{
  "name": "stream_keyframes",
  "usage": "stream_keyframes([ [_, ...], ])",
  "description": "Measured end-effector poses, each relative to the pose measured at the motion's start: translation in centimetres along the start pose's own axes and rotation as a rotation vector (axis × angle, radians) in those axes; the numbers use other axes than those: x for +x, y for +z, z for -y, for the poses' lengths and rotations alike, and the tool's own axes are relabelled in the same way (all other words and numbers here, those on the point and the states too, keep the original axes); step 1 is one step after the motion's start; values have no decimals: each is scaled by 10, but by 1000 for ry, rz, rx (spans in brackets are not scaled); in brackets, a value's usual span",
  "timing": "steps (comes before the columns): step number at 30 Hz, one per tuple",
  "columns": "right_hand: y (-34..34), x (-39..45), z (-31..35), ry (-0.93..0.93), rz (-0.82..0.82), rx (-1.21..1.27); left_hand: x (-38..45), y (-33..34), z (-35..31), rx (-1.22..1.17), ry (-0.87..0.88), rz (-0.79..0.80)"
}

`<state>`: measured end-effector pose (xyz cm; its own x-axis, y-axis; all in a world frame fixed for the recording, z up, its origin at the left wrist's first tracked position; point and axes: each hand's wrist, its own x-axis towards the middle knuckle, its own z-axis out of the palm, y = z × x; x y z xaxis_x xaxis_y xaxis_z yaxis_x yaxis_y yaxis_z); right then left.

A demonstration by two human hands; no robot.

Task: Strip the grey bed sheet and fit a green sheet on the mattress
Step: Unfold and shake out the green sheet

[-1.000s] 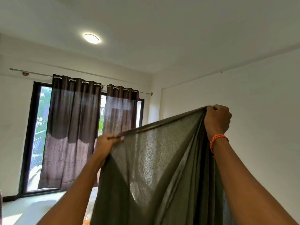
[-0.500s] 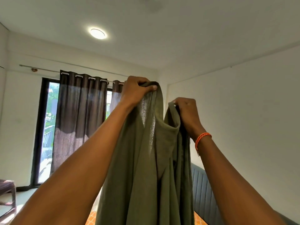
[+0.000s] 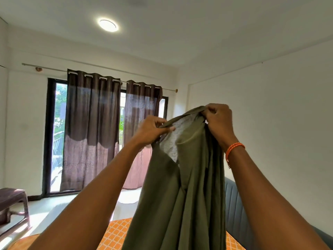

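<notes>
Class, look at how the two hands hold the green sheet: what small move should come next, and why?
Probably draw the hands apart along the hem to open it out. The left hand and right hand pinch the green sheet close together, so it hangs bunched in folds above the orange patterned mattress, not spread.

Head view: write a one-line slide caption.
Both hands, left hand and right hand, grip the olive-green fabric sheet raised before brown curtains.
</notes>
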<state>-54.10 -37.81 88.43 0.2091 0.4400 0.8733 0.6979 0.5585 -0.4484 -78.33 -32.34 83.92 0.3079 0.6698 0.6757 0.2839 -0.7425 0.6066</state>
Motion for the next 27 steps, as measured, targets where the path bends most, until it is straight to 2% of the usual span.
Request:
stream_keyframes([
  [8, -35, 13, -18, 85, -219, -25, -48, 21, 96, 65, -266, -10],
  [10, -39, 14, -20, 91, -242, -34, -52, 19, 112, 122, -321, -94],
  [13, -35, 14, -26, 107, -241, -15, -37, 13, 118, 156, -362, -348],
  [17, -38, 17, -35, 230, -325, 100, -1, -9, 85, 122, -282, -509],
  [23, -37, 20, -42, 308, -244, 87, 47, -43, 4, 247, -134, -511],
  [27, -31, 21, -49, 389, -336, 61, 68, -48, -81, 324, 194, -574],
])
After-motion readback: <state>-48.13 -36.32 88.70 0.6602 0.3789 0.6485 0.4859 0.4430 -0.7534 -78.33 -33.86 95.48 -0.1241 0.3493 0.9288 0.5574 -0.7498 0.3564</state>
